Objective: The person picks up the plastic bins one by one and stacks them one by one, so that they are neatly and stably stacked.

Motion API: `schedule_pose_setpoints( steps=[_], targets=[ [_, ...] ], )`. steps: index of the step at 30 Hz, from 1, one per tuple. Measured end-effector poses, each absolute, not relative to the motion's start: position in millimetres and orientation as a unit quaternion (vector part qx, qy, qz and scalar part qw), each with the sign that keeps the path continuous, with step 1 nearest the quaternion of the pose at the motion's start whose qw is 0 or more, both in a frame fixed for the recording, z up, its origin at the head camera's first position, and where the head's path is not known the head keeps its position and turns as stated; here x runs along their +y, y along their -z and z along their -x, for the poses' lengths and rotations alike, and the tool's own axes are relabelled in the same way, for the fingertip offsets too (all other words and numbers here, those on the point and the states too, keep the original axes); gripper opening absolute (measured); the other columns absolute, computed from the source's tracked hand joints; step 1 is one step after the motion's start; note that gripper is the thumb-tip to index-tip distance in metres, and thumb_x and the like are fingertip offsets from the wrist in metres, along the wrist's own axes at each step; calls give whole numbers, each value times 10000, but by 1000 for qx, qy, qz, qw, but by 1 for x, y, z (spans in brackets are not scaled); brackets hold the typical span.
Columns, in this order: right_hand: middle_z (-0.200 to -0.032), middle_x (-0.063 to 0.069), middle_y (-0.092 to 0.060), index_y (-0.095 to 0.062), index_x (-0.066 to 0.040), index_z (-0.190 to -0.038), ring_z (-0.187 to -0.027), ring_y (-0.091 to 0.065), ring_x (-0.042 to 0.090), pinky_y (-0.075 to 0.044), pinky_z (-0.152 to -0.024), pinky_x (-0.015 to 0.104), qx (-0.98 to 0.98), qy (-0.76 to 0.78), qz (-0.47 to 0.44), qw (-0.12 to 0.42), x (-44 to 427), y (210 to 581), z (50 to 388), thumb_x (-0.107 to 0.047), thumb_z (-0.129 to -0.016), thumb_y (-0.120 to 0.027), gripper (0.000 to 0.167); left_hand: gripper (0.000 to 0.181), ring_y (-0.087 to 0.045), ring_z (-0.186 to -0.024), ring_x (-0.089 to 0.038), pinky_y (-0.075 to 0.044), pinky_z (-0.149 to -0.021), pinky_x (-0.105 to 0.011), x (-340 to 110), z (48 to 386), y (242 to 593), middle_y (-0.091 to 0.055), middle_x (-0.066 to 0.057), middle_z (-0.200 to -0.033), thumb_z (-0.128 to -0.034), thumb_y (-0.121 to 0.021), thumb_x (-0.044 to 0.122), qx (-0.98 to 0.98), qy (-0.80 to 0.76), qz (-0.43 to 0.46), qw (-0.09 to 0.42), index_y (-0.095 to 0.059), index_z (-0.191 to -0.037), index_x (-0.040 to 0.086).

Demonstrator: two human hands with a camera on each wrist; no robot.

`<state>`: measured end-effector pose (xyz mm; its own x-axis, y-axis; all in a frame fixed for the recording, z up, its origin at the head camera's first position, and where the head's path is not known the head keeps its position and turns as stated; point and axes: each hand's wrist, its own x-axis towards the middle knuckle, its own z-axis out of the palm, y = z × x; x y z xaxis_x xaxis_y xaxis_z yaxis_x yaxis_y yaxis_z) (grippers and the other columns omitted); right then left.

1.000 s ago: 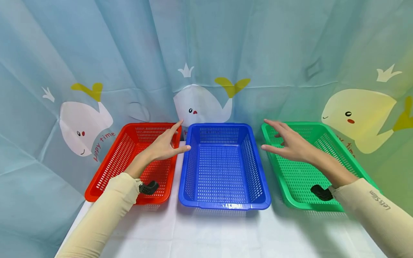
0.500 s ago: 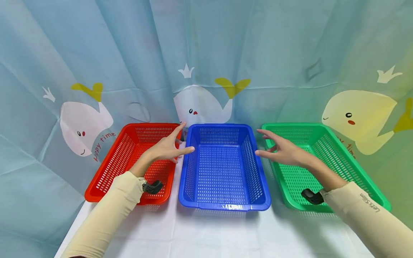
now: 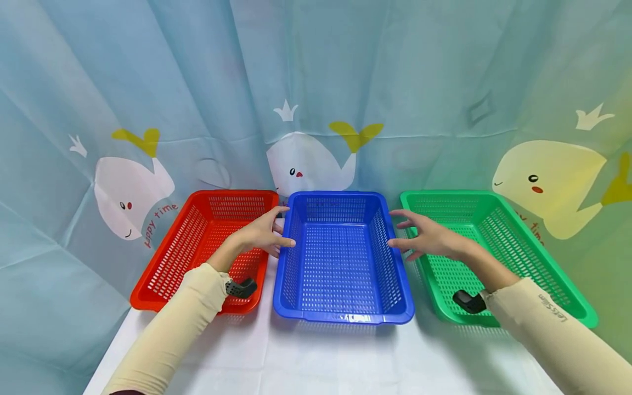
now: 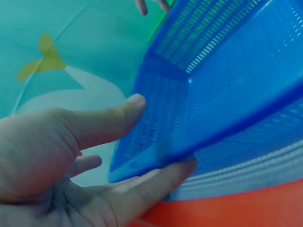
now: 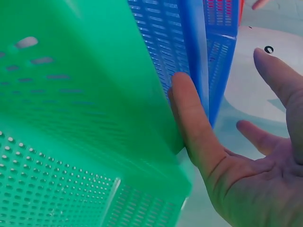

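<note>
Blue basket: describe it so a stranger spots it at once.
Look at the white-covered table, in front of the whale-print curtain. Find the blue basket in the middle of the row, between the red basket and the green basket. Its blue colour sets it apart from both neighbours.

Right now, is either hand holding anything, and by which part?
Nothing held: left hand and right hand sit unclosed at opposite rims of the blue basket.
</note>
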<state>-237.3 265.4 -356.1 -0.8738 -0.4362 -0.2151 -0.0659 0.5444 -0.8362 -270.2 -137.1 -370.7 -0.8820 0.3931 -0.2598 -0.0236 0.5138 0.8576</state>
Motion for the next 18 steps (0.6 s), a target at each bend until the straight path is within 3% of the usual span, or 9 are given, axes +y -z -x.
schedule_pose_setpoints(
  steps=[10,18],
  targets=[
    [-1522,416,-264,-224,15,-1593,-981,-726,372,-626,-779,504,830,482,128,249,269,361,242,-103,-921,-786,884,809,-742,-871,-309,-639,-723,-427,-140,271,381,-598,-252,-1223,-851,-807,-34,834,-496,-93,222,-410,-1548,73],
    [-1513,401,-263,-208,37,-1600,-945,-732,344,-618,-811,520,829,477,120,268,265,367,243,-39,-907,-781,902,795,-747,-857,-288,-638,-744,-418,-145,271,385,-620,-237,-1216,-845,-823,-9,836,-495,-95,217,-445,-1539,81]
  ],
)
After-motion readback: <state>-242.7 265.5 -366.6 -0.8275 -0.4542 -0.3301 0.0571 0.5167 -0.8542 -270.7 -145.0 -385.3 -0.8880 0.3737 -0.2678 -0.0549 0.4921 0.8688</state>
